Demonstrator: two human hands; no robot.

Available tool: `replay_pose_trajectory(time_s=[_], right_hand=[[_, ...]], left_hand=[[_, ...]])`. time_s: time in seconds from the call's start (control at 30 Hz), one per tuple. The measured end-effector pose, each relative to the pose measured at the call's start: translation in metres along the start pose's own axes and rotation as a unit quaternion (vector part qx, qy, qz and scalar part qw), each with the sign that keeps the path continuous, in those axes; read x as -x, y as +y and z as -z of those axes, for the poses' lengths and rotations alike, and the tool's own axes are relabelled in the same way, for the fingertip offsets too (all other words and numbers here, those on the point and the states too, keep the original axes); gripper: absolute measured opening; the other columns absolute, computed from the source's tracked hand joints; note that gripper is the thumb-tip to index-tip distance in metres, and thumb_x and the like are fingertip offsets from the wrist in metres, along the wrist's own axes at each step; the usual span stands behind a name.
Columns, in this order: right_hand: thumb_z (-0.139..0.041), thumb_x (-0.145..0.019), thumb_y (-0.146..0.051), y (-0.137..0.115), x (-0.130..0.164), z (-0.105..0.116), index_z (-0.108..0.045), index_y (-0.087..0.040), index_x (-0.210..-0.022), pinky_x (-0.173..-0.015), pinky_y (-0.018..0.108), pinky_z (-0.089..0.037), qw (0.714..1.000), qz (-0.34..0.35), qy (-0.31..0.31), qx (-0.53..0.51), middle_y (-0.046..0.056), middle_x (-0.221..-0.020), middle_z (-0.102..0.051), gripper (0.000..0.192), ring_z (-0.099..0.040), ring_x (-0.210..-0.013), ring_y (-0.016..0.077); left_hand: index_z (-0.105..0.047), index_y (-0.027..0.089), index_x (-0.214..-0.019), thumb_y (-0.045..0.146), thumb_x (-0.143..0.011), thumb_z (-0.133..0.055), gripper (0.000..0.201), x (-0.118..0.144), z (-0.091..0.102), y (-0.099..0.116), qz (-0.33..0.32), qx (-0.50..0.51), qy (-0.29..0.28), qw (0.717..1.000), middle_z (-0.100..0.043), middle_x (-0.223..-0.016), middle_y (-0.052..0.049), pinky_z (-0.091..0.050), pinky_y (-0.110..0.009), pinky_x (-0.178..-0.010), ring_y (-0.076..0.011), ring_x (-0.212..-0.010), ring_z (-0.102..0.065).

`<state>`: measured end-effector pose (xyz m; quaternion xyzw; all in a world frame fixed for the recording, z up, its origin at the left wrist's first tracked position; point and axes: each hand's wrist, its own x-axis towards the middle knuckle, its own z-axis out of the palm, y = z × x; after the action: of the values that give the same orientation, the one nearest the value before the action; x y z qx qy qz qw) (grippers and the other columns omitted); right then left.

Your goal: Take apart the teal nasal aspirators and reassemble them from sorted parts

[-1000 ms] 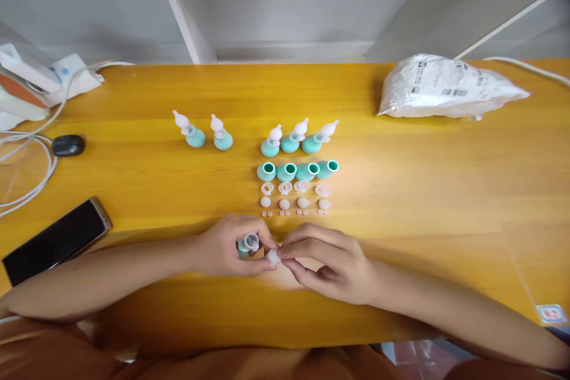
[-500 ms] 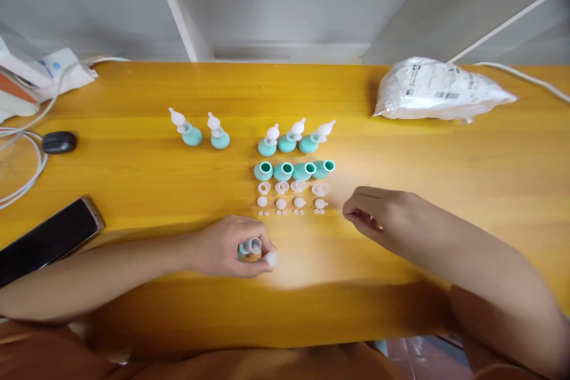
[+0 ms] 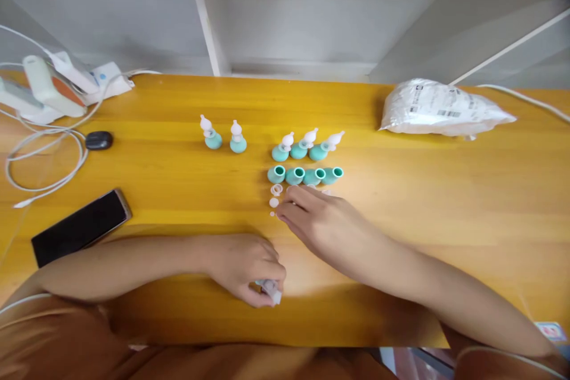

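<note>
teal bulbs [image 3: 305, 176], yellow table [image 3: 423, 190], black phone [image 3: 80, 227]

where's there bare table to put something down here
Widest free patch: the table right of the right hand, below the white bag. A smaller patch lies between the phone and the two assembled pieces. Crowded: the teal bulbs and small white parts, and around the left hand.

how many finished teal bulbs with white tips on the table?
5. Two stand as a pair at the back left; three stand in a row right of them. The left hand may hide another.
</note>
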<state>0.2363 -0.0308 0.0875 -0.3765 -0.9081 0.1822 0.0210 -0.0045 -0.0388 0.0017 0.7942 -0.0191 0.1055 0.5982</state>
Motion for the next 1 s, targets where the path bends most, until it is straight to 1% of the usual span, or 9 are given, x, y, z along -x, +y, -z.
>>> replay_pose_trajectory(time_s=[0.1, 0.27, 0.47, 0.57, 0.7, 0.77, 0.87, 0.93, 1.0], right_hand=[[-0.053, -0.105, 0.002, -0.007, -0.031, -0.019, -0.07, -0.015, -0.089, -0.075, 0.038, -0.049, 0.997, 0.011, 0.02, 0.079, 0.014, -0.107, -0.066, 0.029, -0.057, -0.093, 0.0274], [-0.061, -0.101, 0.001, -0.005, -0.047, -0.037, -0.071, -0.015, -0.083, -0.078, 0.04, -0.047, 0.997, 0.032, -0.006, 0.07, 0.013, -0.102, -0.063, 0.026, -0.053, -0.098, 0.0288], [-0.061, -0.105, -0.002, -0.001, -0.048, -0.039, -0.073, -0.014, -0.084, -0.079, 0.041, -0.044, 0.998, 0.033, -0.019, 0.05, 0.013, -0.1, -0.062, 0.027, -0.05, -0.095, 0.0279], [-0.062, -0.105, -0.003, 0.0, -0.05, -0.04, -0.072, -0.015, -0.082, -0.079, 0.04, -0.043, 0.998, 0.038, -0.013, 0.05, 0.012, -0.099, -0.062, 0.028, -0.049, -0.095, 0.0275], [-0.061, -0.105, -0.002, 0.003, -0.045, -0.026, -0.071, -0.016, -0.082, -0.078, 0.04, -0.043, 0.999, 0.036, 0.004, 0.035, 0.012, -0.098, -0.063, 0.029, -0.051, -0.093, 0.0273], [-0.06, -0.108, -0.006, 0.005, -0.034, -0.007, -0.072, -0.017, -0.086, -0.08, 0.041, -0.045, 0.999, 0.025, 0.018, 0.006, 0.012, -0.099, -0.064, 0.028, -0.054, -0.093, 0.0278], [-0.058, -0.115, -0.017, 0.004, -0.012, 0.03, -0.075, -0.019, -0.103, -0.081, 0.04, -0.048, 0.996, 0.015, 0.039, -0.074, 0.01, -0.102, -0.067, 0.021, -0.061, -0.095, 0.0273], [-0.055, -0.117, -0.02, 0.0, 0.0, 0.05, -0.076, -0.022, -0.11, -0.077, 0.038, -0.049, 0.992, 0.024, 0.017, -0.125, 0.008, -0.104, -0.07, 0.022, -0.064, -0.089, 0.0246], [-0.054, -0.117, -0.019, -0.006, 0.008, 0.06, -0.075, -0.022, -0.107, -0.073, 0.038, -0.05, 0.99, 0.042, -0.002, -0.133, 0.007, -0.102, -0.071, 0.024, -0.064, -0.083, 0.0238]], left_hand=[[-0.068, 0.025, -0.099, 0.025, -0.094, -0.082, 0.015, 0.002, -0.004, -0.001, 0.001, -0.044, 0.004, 0.999, -0.078, -0.082, -0.003, -0.053, -0.033, -0.076, -0.021, -0.076, -0.071], [-0.066, 0.026, -0.093, 0.027, -0.093, -0.083, 0.017, 0.001, -0.006, -0.004, -0.007, -0.027, 0.017, 0.999, -0.076, -0.08, -0.004, -0.054, -0.035, -0.075, -0.023, -0.073, -0.069], [-0.068, 0.027, -0.089, 0.024, -0.087, -0.087, 0.019, 0.001, -0.005, -0.004, 0.028, 0.029, 0.03, 0.999, -0.077, -0.081, -0.003, -0.055, -0.032, -0.077, -0.022, -0.075, -0.07], [-0.071, 0.025, -0.094, 0.024, -0.09, -0.084, 0.014, 0.002, -0.003, -0.004, 0.044, 0.059, 0.033, 0.997, -0.079, -0.085, -0.003, -0.054, -0.031, -0.077, -0.0201, -0.076, -0.071], [-0.074, 0.023, -0.104, 0.029, -0.096, -0.083, 0.014, 0.004, 0.003, -0.002, 0.084, 0.125, 0.044, 0.988, -0.082, -0.094, -0.004, -0.054, -0.028, -0.077, -0.0168, -0.08, -0.072], [-0.074, 0.021, -0.107, 0.033, -0.097, -0.085, 0.019, 0.003, 0.006, 0.0, 0.115, 0.192, 0.074, 0.972, -0.083, -0.097, -0.005, -0.054, -0.026, -0.075, -0.0152, -0.081, -0.073], [-0.072, 0.019, -0.107, 0.039, -0.094, -0.09, 0.03, 0.0, 0.011, 0.003, 0.157, 0.351, 0.144, 0.912, -0.083, -0.097, -0.006, -0.058, -0.026, -0.076, -0.0153, -0.084, -0.077], [-0.07, 0.018, -0.106, 0.042, -0.091, -0.094, 0.037, -0.002, 0.013, 0.004, 0.158, 0.44, 0.178, 0.866, -0.083, -0.096, -0.006, -0.062, -0.03, -0.08, -0.0173, -0.087, -0.08], [-0.068, 0.017, -0.104, 0.041, -0.09, -0.095, 0.039, -0.004, 0.016, 0.004, 0.152, 0.48, 0.192, 0.842, -0.083, -0.095, -0.007, -0.063, -0.031, -0.082, -0.0186, -0.088, -0.082]])
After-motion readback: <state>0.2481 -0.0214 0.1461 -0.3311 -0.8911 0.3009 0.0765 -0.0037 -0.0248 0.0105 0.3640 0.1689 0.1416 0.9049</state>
